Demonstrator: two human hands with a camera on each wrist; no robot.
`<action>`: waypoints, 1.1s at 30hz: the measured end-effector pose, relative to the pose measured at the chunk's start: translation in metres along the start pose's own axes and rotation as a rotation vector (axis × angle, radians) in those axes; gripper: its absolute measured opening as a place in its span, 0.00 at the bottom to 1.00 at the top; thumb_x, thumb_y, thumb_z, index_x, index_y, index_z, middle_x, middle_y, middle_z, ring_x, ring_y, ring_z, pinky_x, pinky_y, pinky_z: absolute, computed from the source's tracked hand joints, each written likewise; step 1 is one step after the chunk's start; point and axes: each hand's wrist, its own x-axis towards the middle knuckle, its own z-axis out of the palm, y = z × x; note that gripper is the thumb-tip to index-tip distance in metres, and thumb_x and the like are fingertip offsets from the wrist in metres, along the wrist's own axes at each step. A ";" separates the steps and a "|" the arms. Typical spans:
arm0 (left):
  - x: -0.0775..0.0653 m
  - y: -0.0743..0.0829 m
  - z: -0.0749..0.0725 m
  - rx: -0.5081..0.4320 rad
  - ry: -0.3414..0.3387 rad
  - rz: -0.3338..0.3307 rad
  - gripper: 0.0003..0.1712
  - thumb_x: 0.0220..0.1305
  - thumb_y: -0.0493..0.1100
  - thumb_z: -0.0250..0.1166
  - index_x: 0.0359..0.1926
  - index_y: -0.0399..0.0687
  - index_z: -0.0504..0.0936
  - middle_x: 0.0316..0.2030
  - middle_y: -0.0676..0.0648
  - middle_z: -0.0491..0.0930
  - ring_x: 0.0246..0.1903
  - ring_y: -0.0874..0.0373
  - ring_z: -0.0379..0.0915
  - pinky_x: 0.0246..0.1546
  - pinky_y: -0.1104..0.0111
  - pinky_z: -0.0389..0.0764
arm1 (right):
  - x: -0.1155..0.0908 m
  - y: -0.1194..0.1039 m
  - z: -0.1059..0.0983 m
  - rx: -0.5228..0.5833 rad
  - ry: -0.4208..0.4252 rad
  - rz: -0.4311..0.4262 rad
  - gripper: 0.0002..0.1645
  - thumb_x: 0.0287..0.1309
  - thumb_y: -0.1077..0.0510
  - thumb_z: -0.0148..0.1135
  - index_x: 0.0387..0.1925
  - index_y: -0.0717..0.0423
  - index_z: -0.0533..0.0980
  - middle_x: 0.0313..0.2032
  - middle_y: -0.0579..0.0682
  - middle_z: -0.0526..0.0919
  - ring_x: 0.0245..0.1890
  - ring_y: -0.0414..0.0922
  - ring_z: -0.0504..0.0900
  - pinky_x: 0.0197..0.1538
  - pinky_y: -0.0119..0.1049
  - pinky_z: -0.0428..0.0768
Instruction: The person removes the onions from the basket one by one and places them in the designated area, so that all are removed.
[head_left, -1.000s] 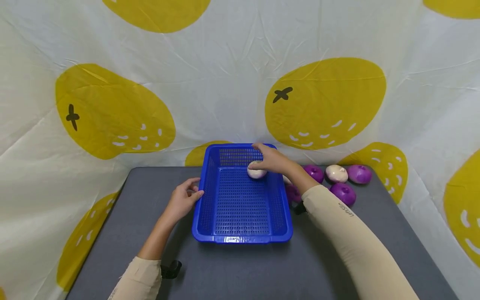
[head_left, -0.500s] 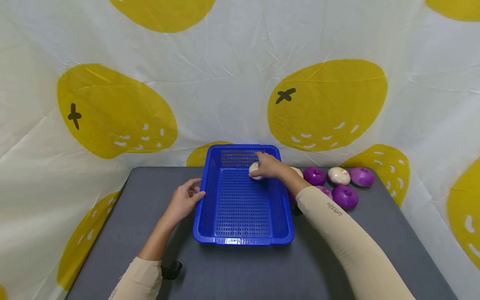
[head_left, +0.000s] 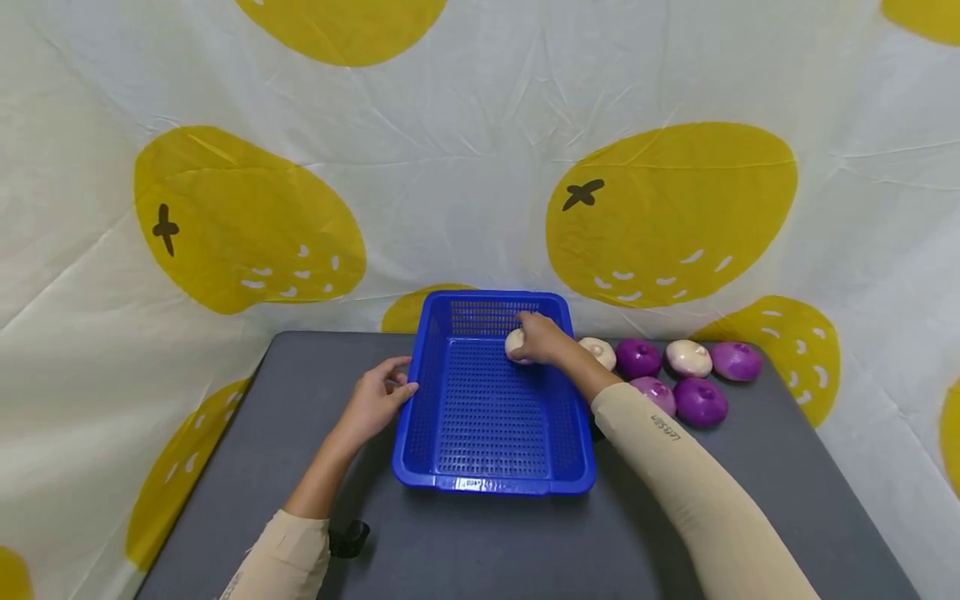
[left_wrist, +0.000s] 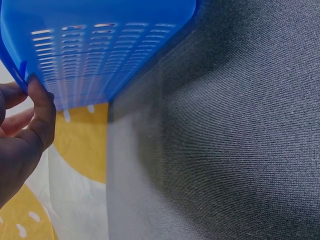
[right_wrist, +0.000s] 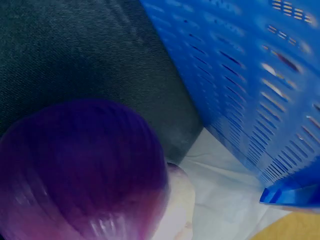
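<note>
A blue perforated plastic basket [head_left: 491,486] stands on the dark table. My left hand [head_left: 373,402] pinches its left rim between thumb and fingers; the left wrist view shows that grip at the basket's edge [left_wrist: 100,12]. Reaching over the right wall, my right hand [head_left: 545,339] holds a white onion [head_left: 514,344] in the far right corner of the basket, its fingers curled round the far and right sides. In the right wrist view a purple onion [right_wrist: 85,170] fills the lower left outside the basket wall [right_wrist: 235,75]; the right hand itself is out of that view.
Right of the basket sit more onions: white ones [head_left: 597,353] [head_left: 688,358] and purple ones [head_left: 638,358] [head_left: 701,402], partly behind the right forearm. A patterned cloth [head_left: 465,167] hangs right behind the table's back edge.
My right hand has sunk lower round the white onion, its fingers closing in over it. The forearm has shifted, uncovering more onions on the right. The left hand keeps its place on the rim.
</note>
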 end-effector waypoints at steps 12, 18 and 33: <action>0.002 0.007 0.000 0.004 -0.007 -0.035 0.26 0.71 0.37 0.67 0.66 0.35 0.75 0.40 0.39 0.77 0.33 0.51 0.79 0.32 0.65 0.83 | 0.003 0.002 0.009 -0.071 0.069 -0.033 0.35 0.49 0.57 0.81 0.57 0.69 0.78 0.50 0.65 0.84 0.56 0.61 0.80 0.61 0.53 0.77; 0.002 0.009 0.000 -0.007 -0.019 -0.050 0.26 0.71 0.37 0.67 0.67 0.36 0.75 0.40 0.39 0.77 0.32 0.52 0.79 0.32 0.66 0.83 | 0.002 0.004 0.010 -0.010 0.036 -0.032 0.38 0.53 0.56 0.79 0.62 0.67 0.75 0.56 0.65 0.82 0.58 0.60 0.80 0.62 0.53 0.77; 0.001 0.009 -0.003 0.000 -0.016 -0.050 0.26 0.71 0.37 0.67 0.67 0.36 0.75 0.40 0.39 0.77 0.32 0.52 0.80 0.32 0.65 0.84 | 0.003 0.001 0.012 0.088 -0.015 -0.060 0.39 0.55 0.55 0.78 0.65 0.64 0.72 0.57 0.63 0.82 0.56 0.59 0.80 0.62 0.53 0.76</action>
